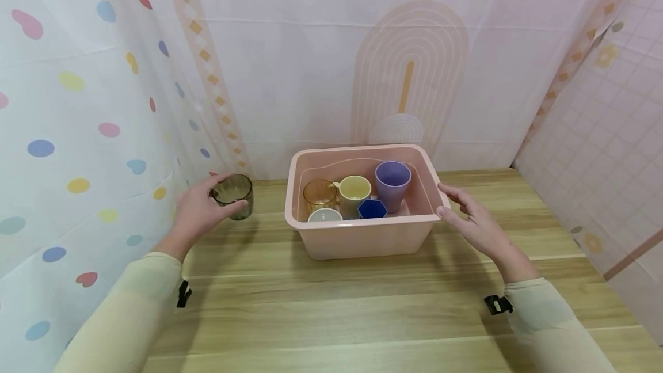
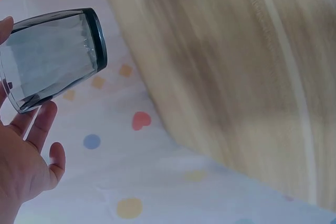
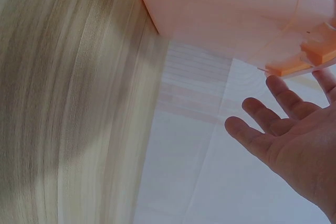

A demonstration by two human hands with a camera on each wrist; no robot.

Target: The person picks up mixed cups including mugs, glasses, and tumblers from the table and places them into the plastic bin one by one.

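— So, item one?
— Smoky glass [image 1: 232, 195], upright, clasped in left hand [image 1: 199, 212], at nine o'clock of pink bin [image 1: 362, 235].
— Right hand [image 1: 473, 220]?
— Fingers straight, holding nothing, at bin's three o'clock rim.

The head view looks down over the table [image 1: 331, 315]; both wrist views sit close, sharing its wood.
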